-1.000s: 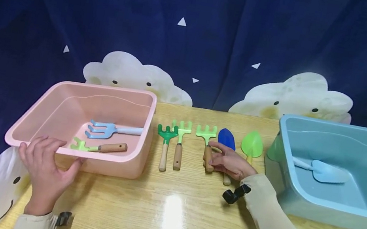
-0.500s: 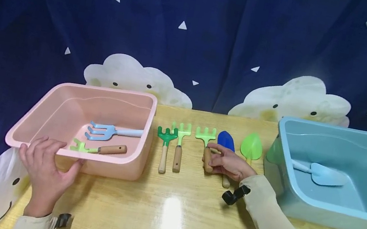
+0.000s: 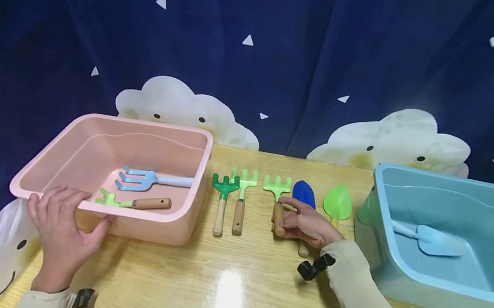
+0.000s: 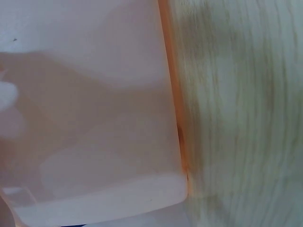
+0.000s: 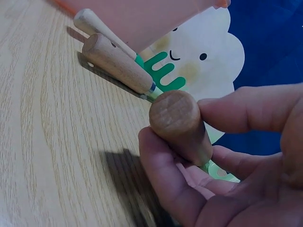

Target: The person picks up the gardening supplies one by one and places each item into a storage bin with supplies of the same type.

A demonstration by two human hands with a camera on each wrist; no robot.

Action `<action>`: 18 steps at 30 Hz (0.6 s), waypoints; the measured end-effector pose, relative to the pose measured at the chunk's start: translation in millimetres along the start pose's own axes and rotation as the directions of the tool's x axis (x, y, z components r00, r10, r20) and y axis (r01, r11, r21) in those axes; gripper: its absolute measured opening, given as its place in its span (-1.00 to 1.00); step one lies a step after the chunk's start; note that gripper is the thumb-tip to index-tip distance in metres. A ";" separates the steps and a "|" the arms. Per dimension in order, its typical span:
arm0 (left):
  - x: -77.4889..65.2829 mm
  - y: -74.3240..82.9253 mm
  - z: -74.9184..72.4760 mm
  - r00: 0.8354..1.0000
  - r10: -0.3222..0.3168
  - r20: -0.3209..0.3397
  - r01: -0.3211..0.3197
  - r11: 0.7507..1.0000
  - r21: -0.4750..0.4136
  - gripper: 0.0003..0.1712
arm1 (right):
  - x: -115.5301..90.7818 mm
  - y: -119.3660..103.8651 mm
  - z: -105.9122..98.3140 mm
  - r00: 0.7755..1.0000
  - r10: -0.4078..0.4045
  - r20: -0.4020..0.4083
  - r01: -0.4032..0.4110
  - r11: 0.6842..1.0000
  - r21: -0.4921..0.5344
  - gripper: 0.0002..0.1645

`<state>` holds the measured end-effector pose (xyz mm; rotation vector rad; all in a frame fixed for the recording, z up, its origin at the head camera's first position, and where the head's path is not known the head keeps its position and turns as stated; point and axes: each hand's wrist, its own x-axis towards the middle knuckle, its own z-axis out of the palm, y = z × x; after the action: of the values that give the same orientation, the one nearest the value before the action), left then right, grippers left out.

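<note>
Head view: the left hand (image 3: 62,230) curls its fingers over the rim of the pink tub (image 3: 142,215); beyond, the right hand (image 3: 308,224) pinches a light green fork (image 3: 278,217) by its handle, beside the blue shovel (image 3: 305,193). Whether the fork's tines touch the table (image 3: 168,284) is unclear.

A dark blue cloth (image 3: 279,73) printed with white triangles (image 3: 248,40) and dot-eyed white clouds (image 3: 182,103) hangs in soft folds behind a pale wood-grain surface (image 3: 157,290), where a bright streak of light (image 3: 229,304) reflects.
</note>
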<state>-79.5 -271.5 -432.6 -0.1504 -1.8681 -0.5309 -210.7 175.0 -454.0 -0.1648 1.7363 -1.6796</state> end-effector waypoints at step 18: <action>0.6 0.3 0.8 1.000 -0.009 -0.007 0.009 1.000 0.003 -0.18 | 2.6 5.2 -1.6 1.000 -0.002 -0.016 0.002 1.000 -0.026 -0.05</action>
<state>-80.2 -271.0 -432.2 -0.1377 -1.8632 -0.5340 -211.6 175.7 -459.8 -0.1655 1.7716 -1.6644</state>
